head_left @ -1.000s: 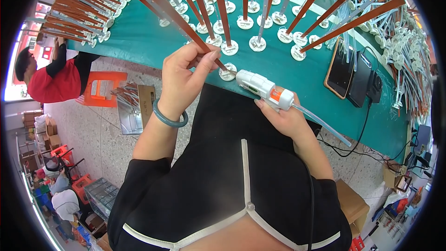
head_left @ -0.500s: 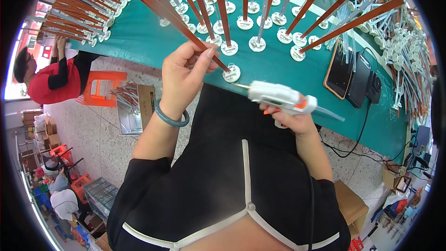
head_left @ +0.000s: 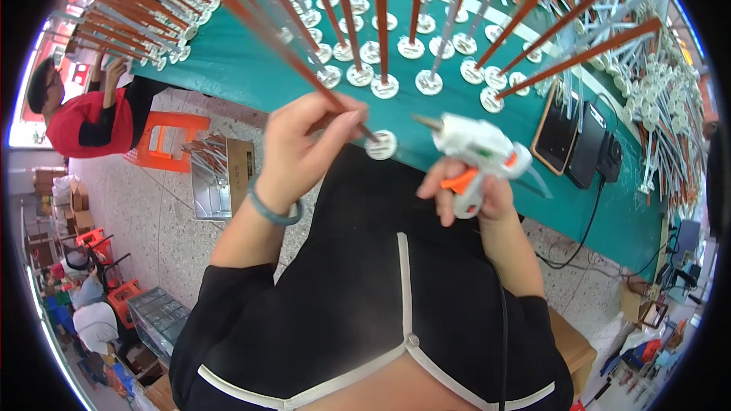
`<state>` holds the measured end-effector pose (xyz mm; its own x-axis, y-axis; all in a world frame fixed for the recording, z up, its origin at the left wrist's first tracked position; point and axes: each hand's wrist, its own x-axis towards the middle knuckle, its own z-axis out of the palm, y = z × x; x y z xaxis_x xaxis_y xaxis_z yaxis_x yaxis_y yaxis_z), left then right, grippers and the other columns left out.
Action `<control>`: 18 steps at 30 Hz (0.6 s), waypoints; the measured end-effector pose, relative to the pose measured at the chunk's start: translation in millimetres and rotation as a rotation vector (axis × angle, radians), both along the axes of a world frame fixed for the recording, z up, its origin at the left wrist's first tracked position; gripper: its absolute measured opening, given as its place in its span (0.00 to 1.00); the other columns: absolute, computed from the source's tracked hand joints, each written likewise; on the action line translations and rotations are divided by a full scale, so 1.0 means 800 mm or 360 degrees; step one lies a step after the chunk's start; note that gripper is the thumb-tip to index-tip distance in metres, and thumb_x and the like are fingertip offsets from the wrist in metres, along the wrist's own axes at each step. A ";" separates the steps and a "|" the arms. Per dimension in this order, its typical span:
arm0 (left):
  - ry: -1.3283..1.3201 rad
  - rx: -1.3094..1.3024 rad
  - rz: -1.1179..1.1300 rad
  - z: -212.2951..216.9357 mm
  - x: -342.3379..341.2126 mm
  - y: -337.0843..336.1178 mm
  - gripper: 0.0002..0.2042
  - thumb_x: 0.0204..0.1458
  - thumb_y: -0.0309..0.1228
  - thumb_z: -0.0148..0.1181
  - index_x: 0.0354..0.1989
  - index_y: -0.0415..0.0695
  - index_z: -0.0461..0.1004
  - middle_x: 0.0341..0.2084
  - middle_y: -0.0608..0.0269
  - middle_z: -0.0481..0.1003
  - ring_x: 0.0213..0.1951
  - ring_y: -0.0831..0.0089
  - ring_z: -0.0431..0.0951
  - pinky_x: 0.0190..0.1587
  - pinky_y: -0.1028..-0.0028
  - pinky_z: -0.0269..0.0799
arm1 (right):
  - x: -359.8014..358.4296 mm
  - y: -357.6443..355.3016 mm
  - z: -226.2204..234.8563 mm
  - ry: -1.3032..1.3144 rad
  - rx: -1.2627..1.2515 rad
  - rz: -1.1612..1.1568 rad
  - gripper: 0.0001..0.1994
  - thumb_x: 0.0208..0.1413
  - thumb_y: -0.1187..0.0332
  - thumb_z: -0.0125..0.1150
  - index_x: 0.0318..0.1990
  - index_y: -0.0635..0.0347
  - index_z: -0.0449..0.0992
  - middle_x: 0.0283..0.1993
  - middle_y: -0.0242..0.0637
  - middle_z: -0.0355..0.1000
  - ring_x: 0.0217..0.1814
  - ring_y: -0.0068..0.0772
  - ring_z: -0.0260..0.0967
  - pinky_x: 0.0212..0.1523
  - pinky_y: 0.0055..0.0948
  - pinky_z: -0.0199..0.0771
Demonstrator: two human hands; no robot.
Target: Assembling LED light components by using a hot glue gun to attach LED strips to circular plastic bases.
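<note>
Green table [head_left: 228, 68] is spreading across the view beyond both hands, and I am seeing it crowded with upright rods on white discs [head_left: 384, 87]. Two dark phones [head_left: 572, 137] are lying on it past the right hand.

Co-worker in a red top [head_left: 80, 118] is working far off to the left hand's outer side; an orange stool [head_left: 169, 141] and an open carton of rods [head_left: 213, 175] are sitting on the floor below the left wrist.

Change noted: a second ago the glue gun [head_left: 476, 148] was pressed nozzle-first against the disc of the held rod; now I am seeing it drawn back and lifted, nozzle pointing toward the left hand with a clear gap between. I am reading this as the glue shot on that joint being finished.

Right hand [head_left: 472, 198] is clenching the gun's grip, a finger lying on the orange trigger.

Left hand [head_left: 304, 148] is pinching the brown rod [head_left: 304, 68] low on its shaft, just above its disc [head_left: 381, 144]. Rod is leaning away up-left. Disc is hanging at the table's near edge, between the two hands; whether it is touching the table I cannot tell.
</note>
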<state>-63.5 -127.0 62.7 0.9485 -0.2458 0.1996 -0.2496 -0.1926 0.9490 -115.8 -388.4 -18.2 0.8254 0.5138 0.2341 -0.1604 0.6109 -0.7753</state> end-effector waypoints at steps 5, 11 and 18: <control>-0.0469 0.0068 0.0820 0.050 0.028 0.110 0.06 0.56 0.26 0.57 0.37 0.36 0.76 0.27 0.67 0.76 0.27 0.83 0.73 0.31 0.83 0.68 | -0.032 -0.048 -0.019 -0.0033 -0.0174 -0.0488 0.25 0.59 0.46 0.51 0.48 0.63 0.67 0.37 0.64 0.70 0.19 0.36 0.72 0.19 0.25 0.74; -0.0628 0.0445 0.0970 0.010 0.150 0.221 0.09 0.58 0.31 0.56 0.37 0.38 0.77 0.28 0.68 0.77 0.28 0.84 0.74 0.31 0.83 0.69 | -0.027 -0.039 -0.016 0.0051 -0.0334 -0.0445 0.27 0.54 0.49 0.60 0.47 0.68 0.66 0.35 0.62 0.71 0.19 0.39 0.73 0.18 0.25 0.74; -0.0400 0.0382 0.0734 -0.018 0.258 0.198 0.10 0.56 0.32 0.59 0.37 0.36 0.77 0.24 0.69 0.75 0.27 0.84 0.73 0.30 0.82 0.69 | -0.031 -0.044 -0.019 0.0022 -0.0361 -0.0502 0.25 0.57 0.49 0.55 0.47 0.66 0.66 0.34 0.59 0.71 0.19 0.39 0.73 0.22 0.29 0.75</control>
